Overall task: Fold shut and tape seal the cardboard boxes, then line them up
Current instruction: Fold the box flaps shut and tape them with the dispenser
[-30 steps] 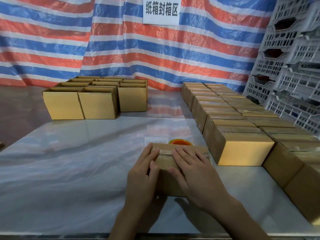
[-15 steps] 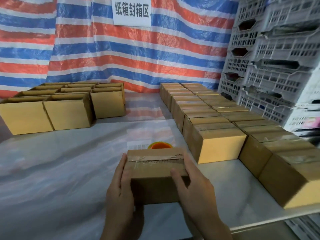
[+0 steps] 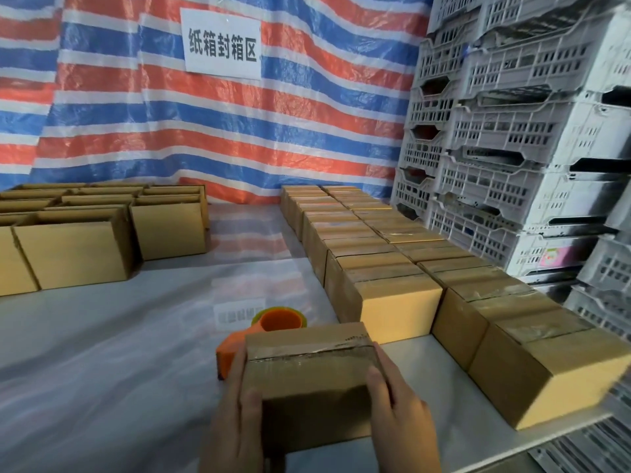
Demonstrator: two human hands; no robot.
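Note:
A small taped cardboard box [image 3: 309, 370] is lifted off the table between both palms, clear tape running across its closed top. My left hand [image 3: 235, 418] presses its left side and my right hand [image 3: 397, 411] presses its right side. Just behind the box, an orange tape dispenser [image 3: 273, 327] sits on the white table [image 3: 112, 353]. Two rows of sealed boxes [image 3: 392, 268] run along the right side of the table. Open unsealed boxes [image 3: 78, 233] stand grouped at the back left.
Stacked grey plastic crates [image 3: 512, 148] tower at the right, close to the sealed rows. A striped tarp with a white sign [image 3: 222, 44] hangs behind. The table's front-right edge [image 3: 546, 438] lies just past the nearest sealed box.
My hands went from pressing on the box's top to gripping its sides, and the box has come up off the table. The view has swung right toward the sealed rows.

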